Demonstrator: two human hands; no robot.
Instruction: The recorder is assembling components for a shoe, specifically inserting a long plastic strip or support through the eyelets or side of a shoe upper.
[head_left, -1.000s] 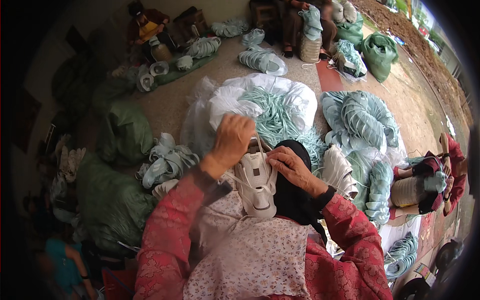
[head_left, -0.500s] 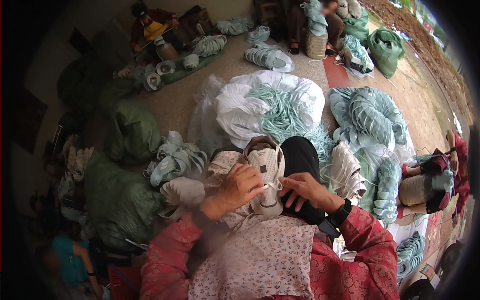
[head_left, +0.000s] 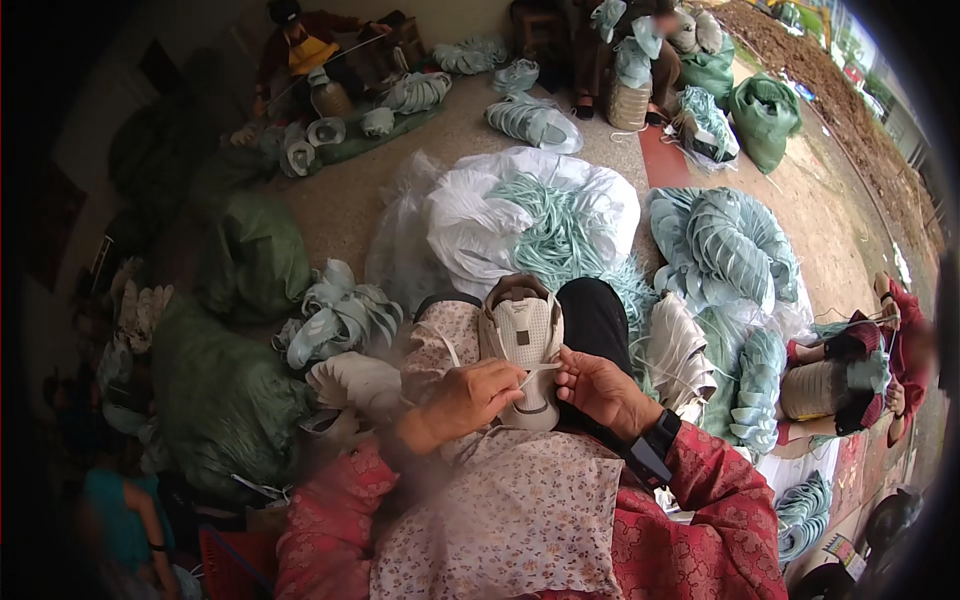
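Note:
A white and beige shoe upper (head_left: 517,322) rests on my lap, between my legs, with its brown-lined opening facing away from me. Across its lower part runs a white shoelace (head_left: 541,367), stretched between both hands. My left hand (head_left: 468,402) pinches the lace on the left side of the upper, fingers bent together. On the right, my right hand (head_left: 606,394) grips the lace between thumb and forefinger beside the edge. A loose length of lace stands up near my left knuckles. The lower end of the upper shows below my fingers.
Ahead sits a white sack (head_left: 470,225) holding pale green laces (head_left: 548,222). Stacked light blue pieces (head_left: 725,245) lie to the right, near white uppers (head_left: 680,345). Dark green sacks (head_left: 225,400) fill the left. Several co-workers sit around, one in a red top (head_left: 905,350) at right.
My right hand's fingers have closed in on the lace at the upper's right edge. The left hand has moved slightly lower. The whole view has shifted a little.

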